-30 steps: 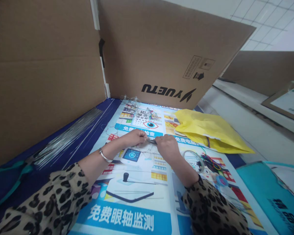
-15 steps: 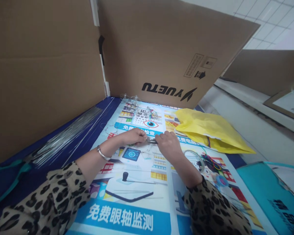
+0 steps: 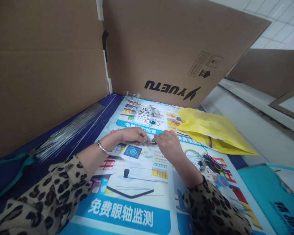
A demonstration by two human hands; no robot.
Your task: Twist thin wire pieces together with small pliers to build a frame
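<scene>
My left hand (image 3: 134, 134), a silver bangle on its wrist, is closed in a pinch on what looks like thin wire (image 3: 147, 154); what lies between the fingertips is too small to make out clearly. Close beside it, my right hand (image 3: 168, 143) is wrapped around small metal pliers (image 3: 151, 142), whose slim jaws point left at the left fingertips. The handles are hidden in the right palm. Both hands are just above a printed poster (image 3: 137, 173) covering the table. Tangled fine wire (image 3: 155, 111) with small bits lies beyond the hands.
Straight wires (image 3: 71, 130) lie in a bundle at left, by teal-handled cutters (image 3: 19, 166). A yellow bag (image 3: 215, 130), a wire coil (image 3: 197, 160), coloured cords (image 3: 213, 163), a small spool (image 3: 222, 181) and a teal box (image 3: 267, 192) are at right. Cardboard (image 3: 161, 42) stands behind.
The view has shifted slightly. Both hands stay in nearly the same place, the plier jaws still close to the left fingertips.
</scene>
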